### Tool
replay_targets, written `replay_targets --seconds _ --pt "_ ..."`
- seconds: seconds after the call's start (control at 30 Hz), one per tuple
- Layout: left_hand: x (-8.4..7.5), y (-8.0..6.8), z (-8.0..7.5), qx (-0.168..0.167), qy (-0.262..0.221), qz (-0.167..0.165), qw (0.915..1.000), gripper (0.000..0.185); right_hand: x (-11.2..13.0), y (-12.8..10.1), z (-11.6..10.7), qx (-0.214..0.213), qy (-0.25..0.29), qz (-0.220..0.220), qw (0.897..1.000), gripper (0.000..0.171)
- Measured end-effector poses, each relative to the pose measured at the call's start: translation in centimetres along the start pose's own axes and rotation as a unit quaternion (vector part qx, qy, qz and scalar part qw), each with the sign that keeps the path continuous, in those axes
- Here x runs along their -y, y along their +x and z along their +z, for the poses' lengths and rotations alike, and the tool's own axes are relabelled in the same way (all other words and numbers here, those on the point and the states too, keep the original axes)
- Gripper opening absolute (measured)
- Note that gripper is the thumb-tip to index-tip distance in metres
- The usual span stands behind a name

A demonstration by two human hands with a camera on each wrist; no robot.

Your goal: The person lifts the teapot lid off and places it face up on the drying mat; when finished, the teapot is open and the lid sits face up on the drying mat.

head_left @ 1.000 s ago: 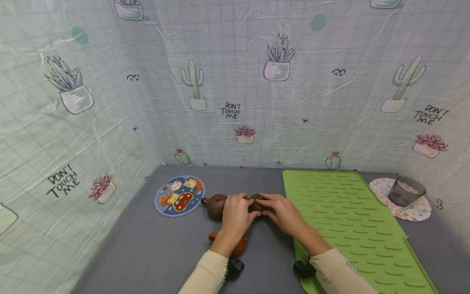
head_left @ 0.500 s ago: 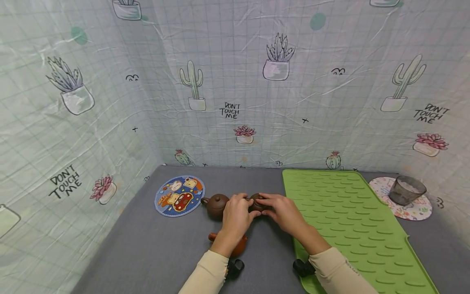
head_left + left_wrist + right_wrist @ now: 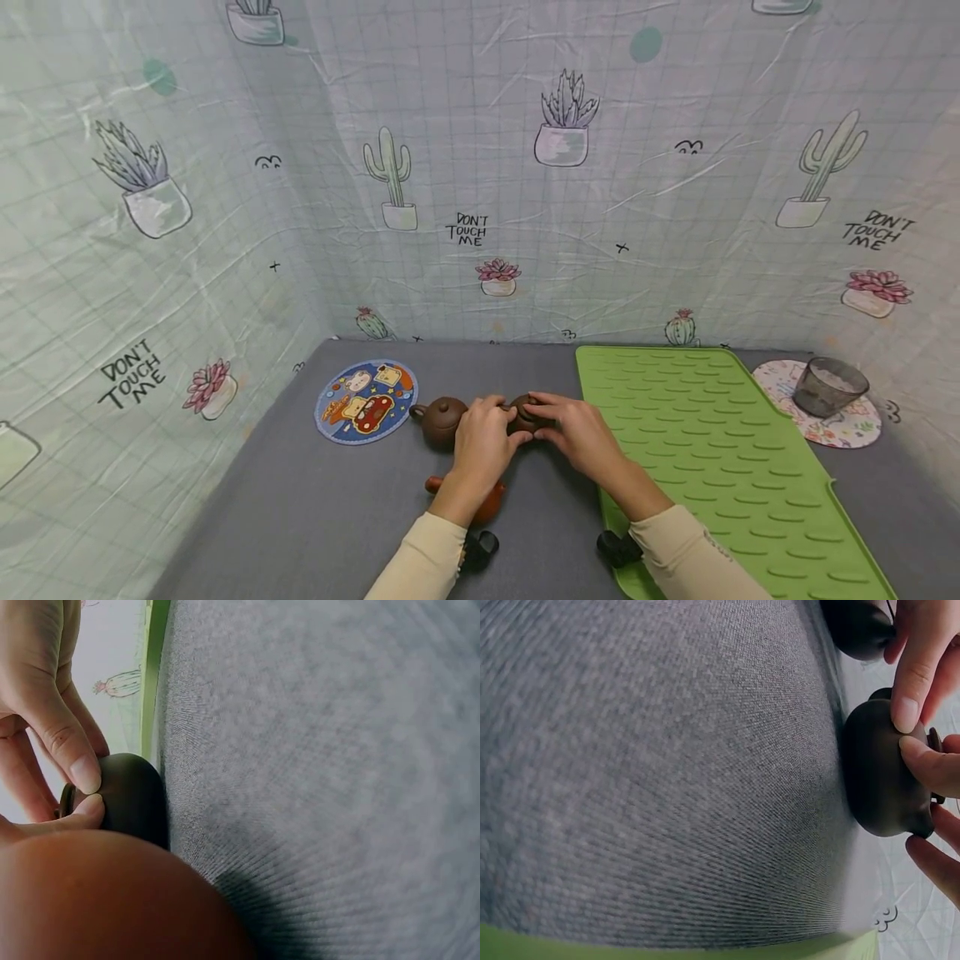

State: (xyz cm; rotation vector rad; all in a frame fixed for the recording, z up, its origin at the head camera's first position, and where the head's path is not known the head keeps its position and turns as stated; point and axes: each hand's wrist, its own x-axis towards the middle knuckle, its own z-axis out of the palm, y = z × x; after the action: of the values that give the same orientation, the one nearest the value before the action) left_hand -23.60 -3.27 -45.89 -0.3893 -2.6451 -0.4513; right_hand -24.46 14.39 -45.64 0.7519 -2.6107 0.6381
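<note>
Both hands are on one small dark brown teapot, standing on the grey cloth in the middle of the head view. My left hand grips its left side, by the handle; the thumb presses the body. From the right, my right hand holds it with thumb on the body and fingers by the spout. The two thumb tips nearly meet on the teapot in the right wrist view. Its lid is on, partly hidden by fingers. A second brown teapot stands just left of my left hand.
An orange-red teapot sits beneath my left forearm, partly covered. At the far left lies a round blue cartoon mat. A ridged green mat covers the right side. Beyond it, a smoky glass cup stands on a floral round mat.
Both hands keep the same hold on the teapot, and no object has visibly moved. The head view has shifted very slightly.
</note>
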Motion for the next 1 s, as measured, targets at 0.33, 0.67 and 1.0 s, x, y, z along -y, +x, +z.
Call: replay_targets --seconds 0.33,0.67,1.0 --pt "-0.1 -0.5 0.2 -0.013 0.006 0.005 0.9999 0.04 0.0 -0.2 0.3 -0.021 0.029 0.016 0.999 0.048" --pt "-0.3 -0.3 0.3 -0.016 -0.008 0.003 0.9998 0.032 -0.2 -0.1 -0.3 -0.044 0.049 0.025 0.998 0.04" --pt "-0.2 0.1 0.3 -0.003 -0.018 -0.003 0.9998 0.03 -0.2 -0.2 -1.6 -0.076 0.049 0.035 0.995 0.034"
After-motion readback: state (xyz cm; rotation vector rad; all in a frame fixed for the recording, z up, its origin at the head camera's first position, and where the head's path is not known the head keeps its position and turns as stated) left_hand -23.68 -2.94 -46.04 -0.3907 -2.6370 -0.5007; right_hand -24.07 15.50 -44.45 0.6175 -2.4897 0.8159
